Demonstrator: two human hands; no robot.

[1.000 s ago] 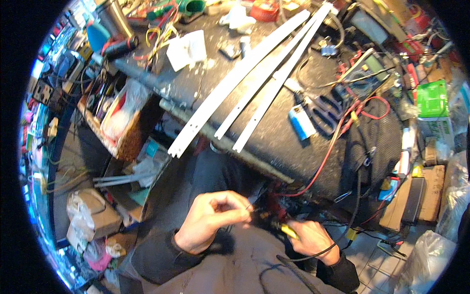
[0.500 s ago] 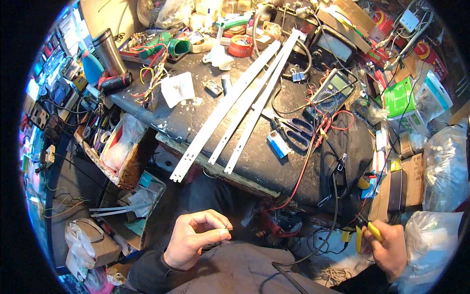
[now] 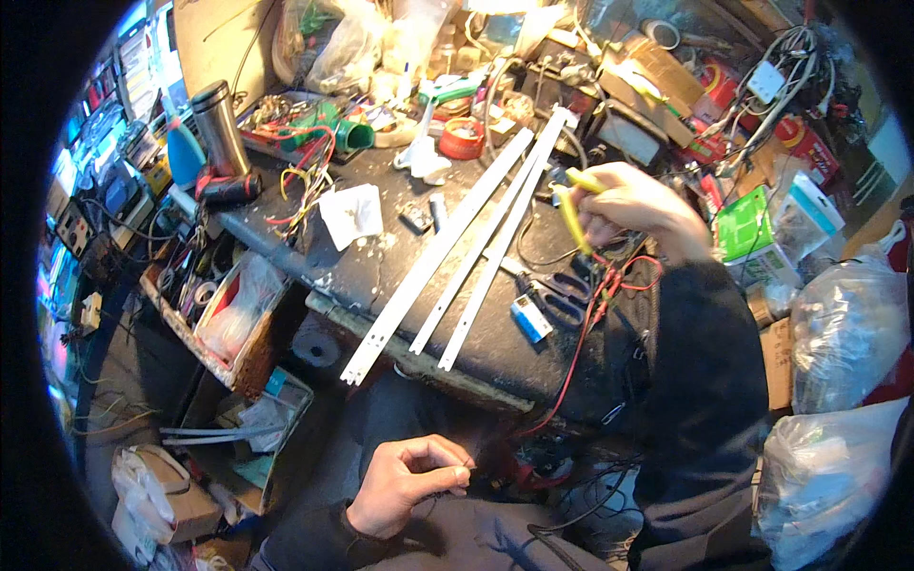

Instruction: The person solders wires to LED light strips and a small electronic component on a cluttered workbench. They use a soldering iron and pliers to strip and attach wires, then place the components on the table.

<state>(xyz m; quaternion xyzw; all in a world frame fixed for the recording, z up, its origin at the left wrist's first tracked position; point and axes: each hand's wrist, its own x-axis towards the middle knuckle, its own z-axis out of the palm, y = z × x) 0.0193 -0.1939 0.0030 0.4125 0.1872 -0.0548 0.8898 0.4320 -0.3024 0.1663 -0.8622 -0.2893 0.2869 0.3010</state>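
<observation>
Low in front of my lap, my left hand (image 3: 411, 483) is closed in a pinch, thumb against forefinger. A tiny dark tip shows at its fingertips, too small to name. Stretched out over the far right of the bench, my right hand (image 3: 624, 211) is wrapped round yellow-handled pliers (image 3: 574, 221), whose jaws point to the left. Beside them, several long white strips (image 3: 433, 262) with small holes at their near ends lie fanned across the bench, meeting at the far end. Black-handled scissors (image 3: 562, 300) and a small blue-and-white box (image 3: 529, 319) lie below the right hand.
Red test leads (image 3: 597, 303) run off the bench's front edge. A steel flask (image 3: 221, 128), a red tape roll (image 3: 462, 139) and a white paper (image 3: 350, 215) stand or lie toward the left and back. Plastic bags (image 3: 843, 328) crowd the right side; an open drawer (image 3: 257, 347) juts out left.
My right hand has swung with the pliers from the lower right up and over the bench, now covering the multimeter's place. My left hand keeps its pinch; the view has shifted slightly.
</observation>
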